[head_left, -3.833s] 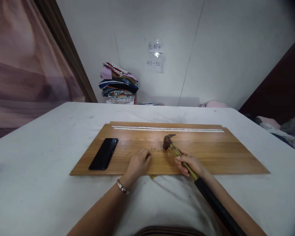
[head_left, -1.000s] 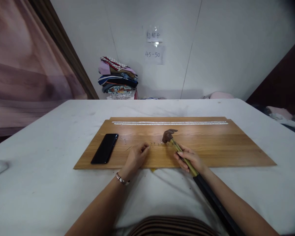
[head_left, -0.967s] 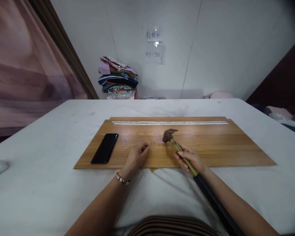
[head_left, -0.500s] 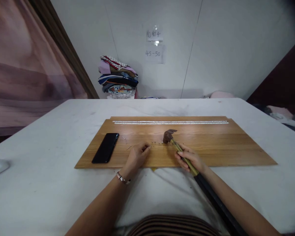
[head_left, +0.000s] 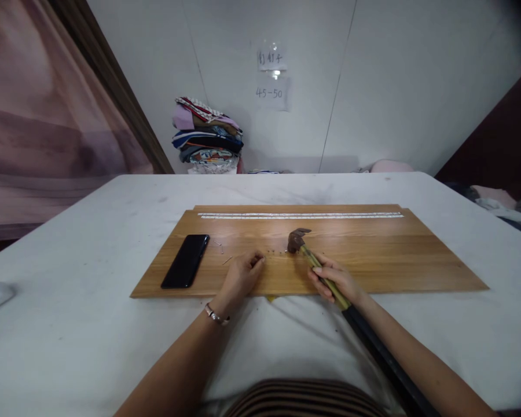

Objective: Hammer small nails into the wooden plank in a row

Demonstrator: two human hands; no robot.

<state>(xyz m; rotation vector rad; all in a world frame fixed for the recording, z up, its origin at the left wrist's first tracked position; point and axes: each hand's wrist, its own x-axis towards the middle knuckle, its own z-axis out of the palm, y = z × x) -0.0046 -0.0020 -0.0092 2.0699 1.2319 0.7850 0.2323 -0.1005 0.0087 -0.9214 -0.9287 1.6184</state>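
My right hand [head_left: 332, 279] is wrapped round the handle of a claw hammer [head_left: 315, 260], whose rusty head is over the middle of a wooden board [head_left: 373, 255]. The black lower part of the handle runs back along my right forearm. My left hand [head_left: 245, 271] rests on the board left of the hammer head, fingers curled and thumb against the forefinger; whatever sits in that pinch is too small or hidden to make out. Between the hand and the hammer head runs a short row of small nail heads [head_left: 274, 251]. Several loose nails [head_left: 220, 246] lie left of my left hand.
A black phone [head_left: 185, 261] lies on the board's left end. Two white marked strips [head_left: 301, 216] run along its far side. The board lies on a white-covered table [head_left: 82, 243]. Folded cloth [head_left: 208, 136] is stacked beyond the far edge, against the wall.
Almost nothing differs; the whole view has shifted very slightly. Both hands and the hammer keep their places on the board.
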